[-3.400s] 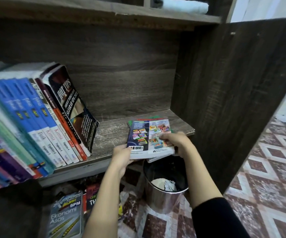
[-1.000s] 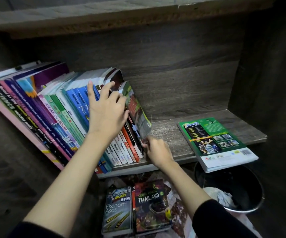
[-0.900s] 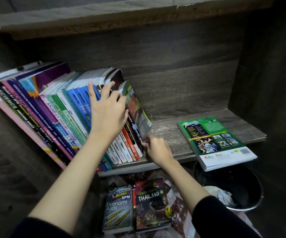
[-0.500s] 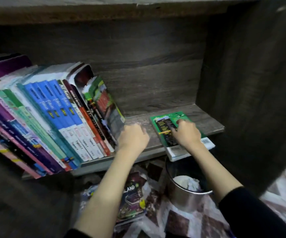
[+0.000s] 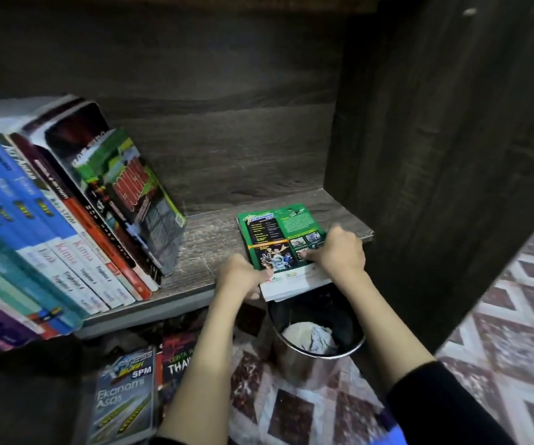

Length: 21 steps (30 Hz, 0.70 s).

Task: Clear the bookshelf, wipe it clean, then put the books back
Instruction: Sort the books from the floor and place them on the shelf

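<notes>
A green book lies flat on top of another book at the front right of the dark wooden shelf, overhanging its edge. My left hand grips the book's near left corner, thumb on the cover. My right hand holds its right edge with fingers curled over the cover. A row of leaning books fills the shelf's left part, a green and red book outermost.
A metal bin with crumpled paper stands on the floor right below the held book. Two books lie on the floor under the shelf. The cabinet's dark side wall rises on the right, patterned floor tiles beyond it.
Both hands left the leaning row and came to the flat green book. My left hand has now taken its near left corner; my right hand slid to its right edge.
</notes>
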Motion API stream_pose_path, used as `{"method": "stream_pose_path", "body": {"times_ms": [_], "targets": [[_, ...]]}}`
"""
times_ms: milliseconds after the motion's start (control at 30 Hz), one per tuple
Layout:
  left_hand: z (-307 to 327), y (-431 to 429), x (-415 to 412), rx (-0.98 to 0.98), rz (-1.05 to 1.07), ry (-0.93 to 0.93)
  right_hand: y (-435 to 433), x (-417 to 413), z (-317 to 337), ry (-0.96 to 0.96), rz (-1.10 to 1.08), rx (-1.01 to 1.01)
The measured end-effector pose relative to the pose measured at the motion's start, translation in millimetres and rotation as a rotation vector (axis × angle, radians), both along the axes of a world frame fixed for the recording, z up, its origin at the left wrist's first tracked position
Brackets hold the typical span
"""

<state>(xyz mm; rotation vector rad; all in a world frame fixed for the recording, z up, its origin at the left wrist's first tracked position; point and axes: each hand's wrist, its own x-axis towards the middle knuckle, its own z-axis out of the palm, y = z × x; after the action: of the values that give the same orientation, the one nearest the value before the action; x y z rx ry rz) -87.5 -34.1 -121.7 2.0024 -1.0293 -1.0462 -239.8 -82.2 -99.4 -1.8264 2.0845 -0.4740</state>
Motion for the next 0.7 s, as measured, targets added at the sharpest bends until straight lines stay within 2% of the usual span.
{"method": "stream_pose_path", "body": {"times_ms": [67,200,300,500,600,700], "targets": [[5,-3,7,0.012,-0.013,-0.076,-5,-2,5,-0.174,-0.024,0.08],[8,-2,27,-0.06,0.006,-0.16,-3,-5,11,-0.735,0.001,0.304],[13,5,40,-0.187,0.088,-0.046,-3,-5,19,-1.046,0.115,0.432],[32,16,60,-0.451,0.151,0.199,7,16,63,-1.166,0.247,0.212],[42,25,76,-0.522,0.244,0.112,24,38,76,-1.174,0.331,0.074],[64,41,89,-0.631,0.329,-0.004,38,66,69,-1.058,0.374,-0.115]]}}
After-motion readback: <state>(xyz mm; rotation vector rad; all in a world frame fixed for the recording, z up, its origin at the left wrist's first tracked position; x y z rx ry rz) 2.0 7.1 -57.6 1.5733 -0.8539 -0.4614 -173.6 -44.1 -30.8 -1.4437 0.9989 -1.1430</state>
